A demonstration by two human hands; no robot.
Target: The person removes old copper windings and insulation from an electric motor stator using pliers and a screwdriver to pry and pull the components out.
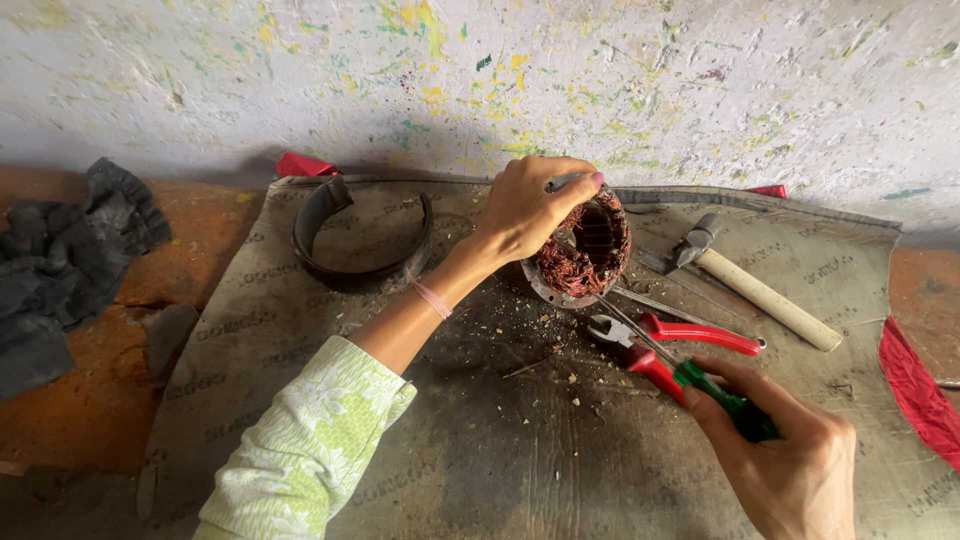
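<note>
My left hand (pixel 528 208) grips the top rim of a round motor stator (pixel 583 250) wound with copper wire, which stands tilted on a dirty mat (pixel 470 440). My right hand (pixel 780 455) holds a green-handled screwdriver (pixel 722 400) whose thin shaft points up and left toward the stator's lower edge. Red-handled pliers (pixel 672 340) lie on the mat just under the screwdriver shaft, between my right hand and the stator.
A hammer (pixel 752 285) with a pale wooden handle lies right of the stator. A curved dark metal band (pixel 362 235) rests at the back left of the mat. Dark crumpled cloth (pixel 65 260) lies on the orange floor at left. Red fabric (pixel 915 390) shows at right. A paint-speckled wall runs behind.
</note>
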